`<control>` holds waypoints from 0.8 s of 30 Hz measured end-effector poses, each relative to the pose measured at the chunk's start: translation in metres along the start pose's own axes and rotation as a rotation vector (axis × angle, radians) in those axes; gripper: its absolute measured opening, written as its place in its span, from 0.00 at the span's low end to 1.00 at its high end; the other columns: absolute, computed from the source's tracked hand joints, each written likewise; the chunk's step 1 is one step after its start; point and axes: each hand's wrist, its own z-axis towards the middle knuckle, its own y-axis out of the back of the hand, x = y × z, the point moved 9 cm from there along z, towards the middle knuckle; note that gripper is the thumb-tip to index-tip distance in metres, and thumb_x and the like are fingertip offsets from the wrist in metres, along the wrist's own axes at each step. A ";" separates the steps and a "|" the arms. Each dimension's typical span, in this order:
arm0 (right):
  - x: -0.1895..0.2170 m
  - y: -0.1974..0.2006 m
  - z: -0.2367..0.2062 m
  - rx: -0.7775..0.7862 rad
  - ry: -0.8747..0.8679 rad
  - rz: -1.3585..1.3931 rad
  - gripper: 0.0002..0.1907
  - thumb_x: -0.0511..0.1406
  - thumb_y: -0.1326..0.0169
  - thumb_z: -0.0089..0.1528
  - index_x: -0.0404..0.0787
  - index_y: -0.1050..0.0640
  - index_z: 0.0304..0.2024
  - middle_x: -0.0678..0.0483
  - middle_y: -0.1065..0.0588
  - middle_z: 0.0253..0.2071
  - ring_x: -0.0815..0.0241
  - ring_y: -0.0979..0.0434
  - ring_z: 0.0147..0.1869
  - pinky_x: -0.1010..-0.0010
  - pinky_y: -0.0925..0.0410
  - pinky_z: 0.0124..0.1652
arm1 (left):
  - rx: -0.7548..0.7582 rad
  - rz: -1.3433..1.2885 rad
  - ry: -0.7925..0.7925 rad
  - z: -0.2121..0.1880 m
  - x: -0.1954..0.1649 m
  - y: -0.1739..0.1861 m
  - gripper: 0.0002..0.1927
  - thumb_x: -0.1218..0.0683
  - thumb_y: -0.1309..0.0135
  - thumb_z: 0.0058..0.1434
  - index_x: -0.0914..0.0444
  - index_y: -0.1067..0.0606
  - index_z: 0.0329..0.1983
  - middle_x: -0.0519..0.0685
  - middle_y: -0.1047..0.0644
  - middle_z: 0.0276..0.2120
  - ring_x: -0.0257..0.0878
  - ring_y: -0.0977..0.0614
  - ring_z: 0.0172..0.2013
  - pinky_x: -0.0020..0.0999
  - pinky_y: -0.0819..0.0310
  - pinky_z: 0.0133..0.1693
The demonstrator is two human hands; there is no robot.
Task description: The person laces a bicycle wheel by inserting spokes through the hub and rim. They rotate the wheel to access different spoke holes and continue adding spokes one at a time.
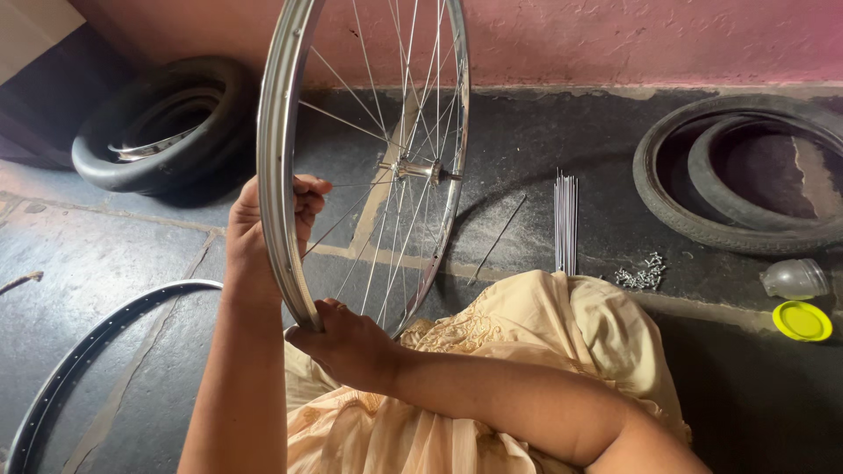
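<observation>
Spoked bicycle wheel (364,158) held upright over lap, centre-left. Left hand (263,233) w/ fingers clamped round rim's left side; right hand (344,341) w/ fingers closed on rim bottom. Many spokes already laced to hub (413,168); looks partly built, since loose spokes (565,221) and pile of nipples (641,274) lie on floor to right. Bare rim (97,344) near left. Tyres far left (158,123) and far right (746,171). Clear jar (795,279), round yellow lid (802,320) right; no labels legible.
</observation>
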 end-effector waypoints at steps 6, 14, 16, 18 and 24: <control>0.003 0.004 0.000 -0.011 0.018 0.008 0.14 0.31 0.48 0.65 0.42 0.25 0.54 0.43 0.30 0.42 0.43 0.25 0.45 0.55 0.28 0.37 | 0.004 -0.008 0.002 0.001 0.001 -0.007 0.08 0.64 0.43 0.70 0.68 0.21 0.51 0.64 0.20 0.51 0.44 0.16 0.50 0.33 0.19 0.54; 0.002 0.004 -0.003 -0.020 0.014 0.022 0.14 0.31 0.48 0.65 0.42 0.25 0.54 0.43 0.30 0.43 0.43 0.25 0.46 0.55 0.28 0.36 | -0.015 -0.010 0.002 0.000 0.002 -0.005 0.06 0.63 0.44 0.70 0.68 0.21 0.48 0.62 0.20 0.49 0.44 0.16 0.50 0.34 0.19 0.55; 0.002 0.005 -0.003 -0.021 0.013 0.011 0.15 0.31 0.47 0.64 0.42 0.25 0.54 0.43 0.30 0.43 0.43 0.25 0.47 0.56 0.28 0.36 | -0.060 0.005 0.017 -0.001 0.003 -0.001 0.05 0.64 0.45 0.72 0.68 0.21 0.48 0.63 0.20 0.49 0.44 0.16 0.49 0.34 0.19 0.54; 0.002 0.005 -0.003 -0.012 0.006 -0.001 0.16 0.32 0.47 0.64 0.42 0.25 0.54 0.42 0.30 0.43 0.42 0.25 0.47 0.56 0.27 0.36 | -0.052 -0.011 0.018 0.000 0.003 -0.001 0.05 0.64 0.45 0.71 0.68 0.21 0.47 0.62 0.20 0.49 0.44 0.16 0.49 0.34 0.19 0.53; 0.002 0.010 -0.006 -0.027 0.002 0.043 0.12 0.33 0.46 0.66 0.42 0.23 0.52 0.44 0.29 0.44 0.43 0.25 0.47 0.55 0.28 0.39 | -0.079 -0.011 0.027 -0.002 0.005 0.000 0.05 0.63 0.44 0.69 0.68 0.21 0.46 0.59 0.19 0.47 0.41 0.17 0.48 0.31 0.20 0.53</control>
